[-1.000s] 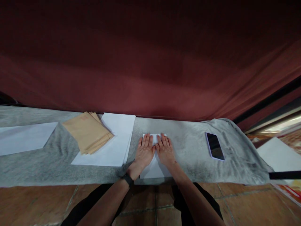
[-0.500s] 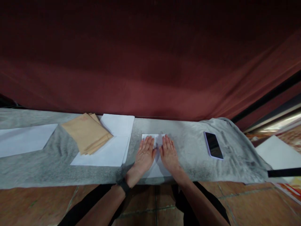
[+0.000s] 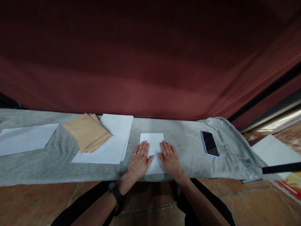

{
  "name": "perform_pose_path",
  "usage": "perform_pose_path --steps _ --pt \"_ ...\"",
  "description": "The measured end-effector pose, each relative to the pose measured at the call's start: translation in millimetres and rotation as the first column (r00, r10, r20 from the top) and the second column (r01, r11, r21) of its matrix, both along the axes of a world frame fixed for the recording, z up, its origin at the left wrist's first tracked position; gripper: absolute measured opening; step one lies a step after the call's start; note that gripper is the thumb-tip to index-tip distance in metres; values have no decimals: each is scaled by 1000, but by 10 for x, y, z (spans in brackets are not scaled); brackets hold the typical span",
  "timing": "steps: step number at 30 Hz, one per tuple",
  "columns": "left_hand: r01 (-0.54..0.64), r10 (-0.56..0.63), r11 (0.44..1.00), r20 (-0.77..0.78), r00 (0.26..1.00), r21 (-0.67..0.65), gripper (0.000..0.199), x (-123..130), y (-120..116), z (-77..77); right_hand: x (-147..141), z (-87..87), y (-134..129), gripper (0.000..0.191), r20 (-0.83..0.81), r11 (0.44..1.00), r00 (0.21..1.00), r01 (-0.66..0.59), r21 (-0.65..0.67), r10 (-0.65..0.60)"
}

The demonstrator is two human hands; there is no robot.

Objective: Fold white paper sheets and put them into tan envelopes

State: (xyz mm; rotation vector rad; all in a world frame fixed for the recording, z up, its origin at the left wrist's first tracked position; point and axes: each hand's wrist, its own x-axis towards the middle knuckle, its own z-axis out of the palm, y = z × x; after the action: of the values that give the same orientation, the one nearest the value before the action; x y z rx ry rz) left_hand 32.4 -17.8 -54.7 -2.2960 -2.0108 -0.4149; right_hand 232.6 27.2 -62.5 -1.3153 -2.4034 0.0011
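White paper (image 3: 155, 147) lies partly under left hand (image 3: 138, 161) and right hand (image 3: 171, 161) alike, fingers (image 3: 145, 148) flat, slightly parted, its long axis apparently pointing forward.

Dim, soft light; red cloth (image 3: 131, 91) darkening to near-black up top; pale glare far right; edges stretched

The left hand (image 3: 138, 162) and right hand (image 3: 171, 161) hide bits of the small white paper (image 3: 154, 141). A dark mark (image 3: 144, 138) on it is too tiny to tell. The brown paper pile (image 3: 86, 131) covers part of the big white sheets (image 3: 116, 146). The long white paper (image 3: 25, 138) is cut off at the left.
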Motion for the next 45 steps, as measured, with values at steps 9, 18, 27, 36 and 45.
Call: perform_pose_path --steps 9,18,27,36,45 --pt "274 -269 953 52 962 -130 71 2 -303 167 227 159 177 50 -10 966 990 -137 -217 138" --pt "371 -355 857 111 928 -358 68 -50 -371 475 412 241 336 51 -139 895 960 -277 -350 242" --pt "377 -342 852 159 926 -363 74 -103 -403 531 606 397 320 70 -124 745 940 -328 -581 317" --pt "320 -296 875 122 947 -364 66 -109 -350 591 601 513 294 78 -53 680 936 -291 -673 349" --pt "332 -275 897 220 936 -291 63 -195 -327 553 458 482 212 60 -149 815 920 -390 -428 362"
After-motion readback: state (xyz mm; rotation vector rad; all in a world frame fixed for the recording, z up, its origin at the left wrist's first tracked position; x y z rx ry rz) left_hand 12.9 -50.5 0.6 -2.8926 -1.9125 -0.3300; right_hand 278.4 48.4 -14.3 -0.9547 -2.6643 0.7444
